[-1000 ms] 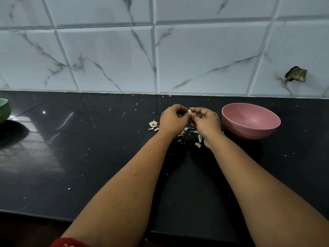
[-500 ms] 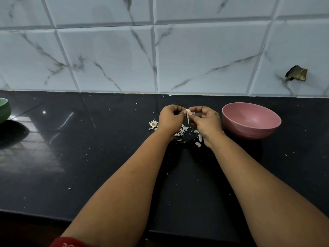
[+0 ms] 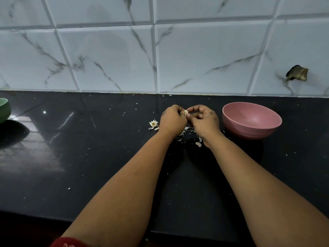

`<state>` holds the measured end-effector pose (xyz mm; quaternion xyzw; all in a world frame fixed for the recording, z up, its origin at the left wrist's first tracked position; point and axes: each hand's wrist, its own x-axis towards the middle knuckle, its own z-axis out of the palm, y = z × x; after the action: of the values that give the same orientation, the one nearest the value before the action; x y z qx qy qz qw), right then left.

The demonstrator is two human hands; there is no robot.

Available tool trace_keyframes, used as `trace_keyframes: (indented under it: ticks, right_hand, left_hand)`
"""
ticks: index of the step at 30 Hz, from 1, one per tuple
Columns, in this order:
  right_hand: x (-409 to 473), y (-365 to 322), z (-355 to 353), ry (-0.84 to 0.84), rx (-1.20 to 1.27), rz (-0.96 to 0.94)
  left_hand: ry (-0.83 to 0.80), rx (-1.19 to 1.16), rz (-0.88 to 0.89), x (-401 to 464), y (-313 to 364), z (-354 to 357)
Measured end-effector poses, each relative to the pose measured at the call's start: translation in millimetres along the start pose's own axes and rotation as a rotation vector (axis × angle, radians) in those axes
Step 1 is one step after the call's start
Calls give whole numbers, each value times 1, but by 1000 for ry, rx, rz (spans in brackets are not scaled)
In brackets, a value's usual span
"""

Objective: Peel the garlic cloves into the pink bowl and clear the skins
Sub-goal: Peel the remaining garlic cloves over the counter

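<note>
A small pale garlic clove [image 3: 186,112] is pinched between the fingertips of my left hand [image 3: 172,120] and my right hand [image 3: 204,122], just above the black counter. Both hands have curled fingers and meet around the clove. The pink bowl [image 3: 252,120] stands upright on the counter just right of my right hand; its visible inside shows no cloves. Loose garlic skins [image 3: 198,144] lie on the counter under and between my wrists. A garlic root stub [image 3: 153,123] with a few skin flakes lies left of my left hand.
The black counter [image 3: 89,157] carries small white skin specks. A green bowl [image 3: 4,109] sits at the far left edge. A tiled wall [image 3: 160,50] rises behind, with a broken hole [image 3: 297,73] at the right. The counter's front edge runs near the bottom.
My hands stay in the same spot. The fingers have shifted slightly around the clove, and the strip of skin that hung from it half a second ago no longer shows.
</note>
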<state>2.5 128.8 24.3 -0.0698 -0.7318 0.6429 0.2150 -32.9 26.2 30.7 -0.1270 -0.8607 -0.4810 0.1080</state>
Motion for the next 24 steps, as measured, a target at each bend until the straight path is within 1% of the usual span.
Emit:
trace_keyframes:
  ticks: [4, 9, 13, 16, 20, 22, 24]
  right_hand:
    - [1, 1, 0, -7, 72, 36]
    - [1, -1, 0, -57, 185, 79]
    - [1, -3, -1, -83, 336, 160]
    - [2, -2, -2, -84, 383, 183]
    - [2, 0, -4, -67, 379, 156]
    - [2, -2, -6, -45, 366, 146]
    - [1, -2, -6, -31, 382, 147]
  left_hand:
    - [12, -39, 14, 0, 0, 0]
    - [-53, -85, -27, 1, 0, 2]
    - [-65, -237, -121, 0, 1, 1]
    - [-80, -342, -182, -1, 1, 3]
    - [-45, -289, -93, 2, -3, 5]
    - [-33, -341, -82, 4, -5, 4]
    - [-49, -431, -108, 3, -5, 3]
